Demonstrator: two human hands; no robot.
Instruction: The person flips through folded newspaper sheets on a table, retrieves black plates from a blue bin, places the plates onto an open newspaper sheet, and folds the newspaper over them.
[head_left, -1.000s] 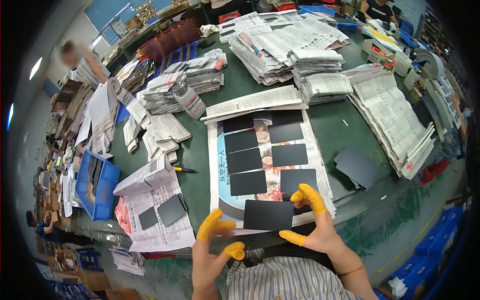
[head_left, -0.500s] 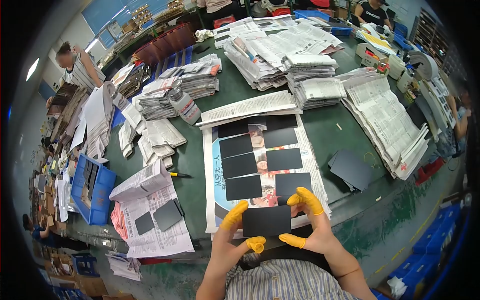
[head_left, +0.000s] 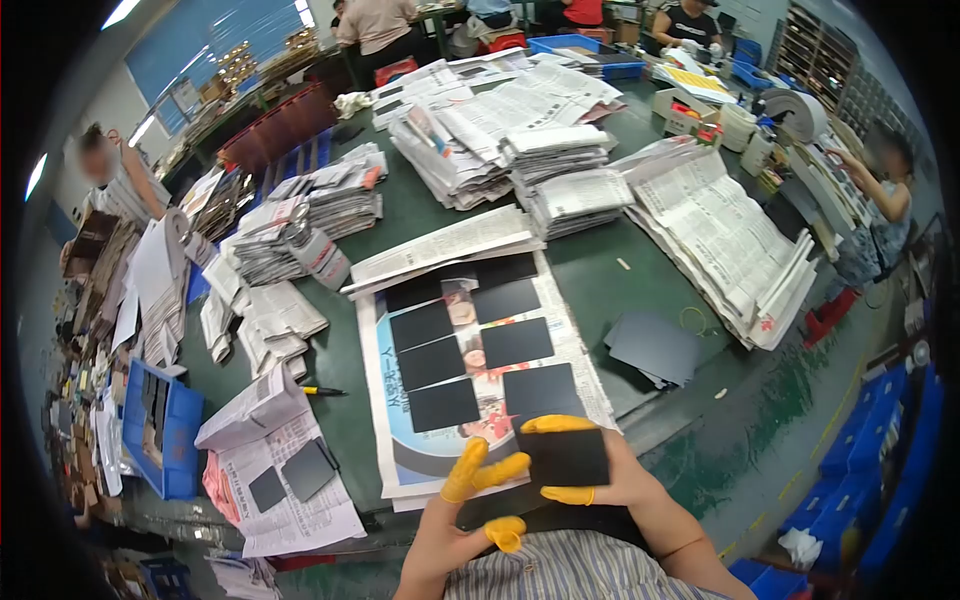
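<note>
Right hand (head_left: pixel 600 465) grips a black rectangular card (head_left: pixel 567 459) between yellow-covered fingers. Left hand (head_left: pixel 465 510), empty, is spread wide beside it.

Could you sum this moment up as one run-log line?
right hand: holding black card | left hand: open, beside it, contact unclear | newspaper: dark cards in two columns | pen: on table

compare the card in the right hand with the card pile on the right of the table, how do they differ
The held card is single; the pile has several, unevenly fanned. The held card looks near black, the pile greyer. The held card is in the right hand; the pile lies on the table. Both are flat and dark.
</note>
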